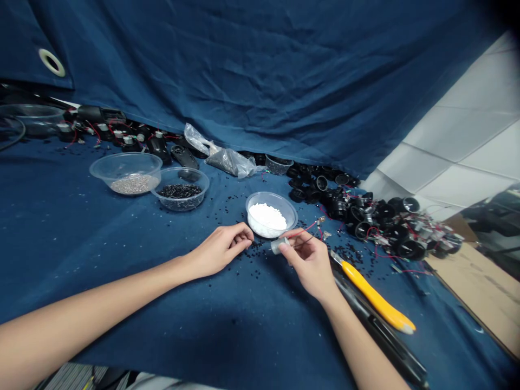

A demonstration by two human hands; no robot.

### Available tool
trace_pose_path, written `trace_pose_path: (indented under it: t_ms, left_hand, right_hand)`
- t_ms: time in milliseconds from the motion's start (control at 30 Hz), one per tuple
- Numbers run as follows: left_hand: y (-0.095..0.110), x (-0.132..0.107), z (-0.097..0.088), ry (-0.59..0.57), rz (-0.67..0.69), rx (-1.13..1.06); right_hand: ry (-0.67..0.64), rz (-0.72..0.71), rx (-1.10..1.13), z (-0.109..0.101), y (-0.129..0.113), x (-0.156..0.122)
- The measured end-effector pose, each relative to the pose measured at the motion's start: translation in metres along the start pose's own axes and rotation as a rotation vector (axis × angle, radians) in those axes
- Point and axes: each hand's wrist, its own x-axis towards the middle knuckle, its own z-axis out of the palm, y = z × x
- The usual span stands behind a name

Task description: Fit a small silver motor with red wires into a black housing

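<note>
My right hand (307,260) pinches a small silver cylinder, likely a motor (280,245), with red and black wires running from it. My left hand (219,250) rests on the blue cloth (134,303) with curled fingers, among scattered small black pieces (255,245); anything in its fingertips is hidden. Just beyond both hands stands a clear bowl of white granules (280,208). A yellow-handled utility knife (376,294) lies to the right of my right wrist.
Clear bowls of grey pellets (125,173) and black pieces (181,189) stand at the back left. Black round parts with red wires (385,222) lie heaped at the right. Plastic bags (229,162) lie behind. A long black tool (377,325) lies beside the knife. Blue cloth hangs behind.
</note>
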Motion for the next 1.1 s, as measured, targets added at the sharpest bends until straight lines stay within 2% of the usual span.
trace_pose_path:
  t_ms: [133,233,700,800,933,1000,1100]
  left_hand:
    - [-0.004,0.001,0.008,0.017,-0.107,-0.331]
    - [-0.007,0.001,0.012,0.011,-0.137,-0.482]
    - [-0.001,-0.001,0.016,-0.013,-0.135,-0.621]
    - [0.0,-0.001,0.013,-0.003,-0.117,-0.525]
    - [0.005,-0.003,0.004,0.02,-0.034,-0.145]
    - [0.009,-0.005,0.0,-0.032,0.023,0.026]
    - [0.013,-0.009,0.001,-0.18,0.141,0.228]
  right_hand:
    - [-0.073,0.061,0.055,0.002,-0.001,-0.001]
    - [-0.106,0.097,0.08,0.005,-0.001,-0.002]
    - [-0.142,0.117,-0.001,0.009,0.0,-0.003]
    - [-0.148,0.109,-0.046,0.008,0.0,-0.003]
    - [-0.133,0.09,-0.086,0.007,0.0,-0.003]
    - [-0.12,0.074,-0.084,0.005,0.0,-0.003]
    - [-0.099,0.046,-0.071,0.002,-0.001,-0.003]
